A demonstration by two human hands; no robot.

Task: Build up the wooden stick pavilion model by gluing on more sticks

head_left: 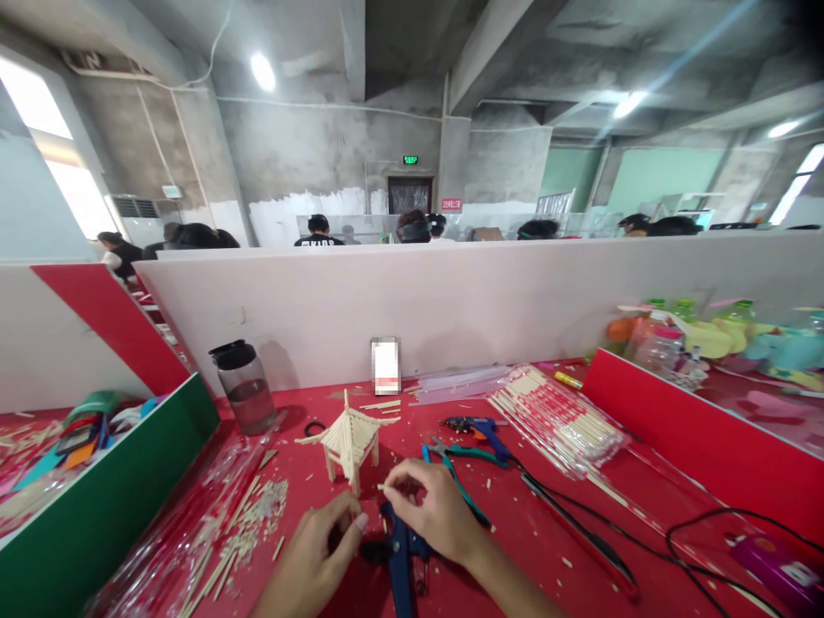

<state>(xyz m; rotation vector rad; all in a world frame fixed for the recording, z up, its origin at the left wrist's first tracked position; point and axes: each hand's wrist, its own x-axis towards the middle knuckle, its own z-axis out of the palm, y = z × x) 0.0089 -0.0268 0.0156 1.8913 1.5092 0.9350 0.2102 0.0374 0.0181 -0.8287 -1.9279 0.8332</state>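
Head view: the short, pale wooden stick could slip away, we judge, because our right hand pinches so little of it, thumb against forefinger with hardly any opening. Our left hand has its thumb and forefinger curled close together, but we cannot tell whether anything sits between them. Just beyond both sets of fingertips stands the small pale wooden pavilion model with its flared, ribbed roof, upright on thin legs; a stray knuckle might tip it or loosen a joint. Beneath and between our fingers lies the dark-blue handled tool, which could snag a fingertip if we lowered a hand carelessly. To the right of our right fingers, the teal-handled metal pliers rest near the knuckles, and past them is the blue glue gun; its nozzle might burn us if hot. Farther right, the thin black cable could catch on our sleeve or wrist and drag nearby tools across the red tabletop.
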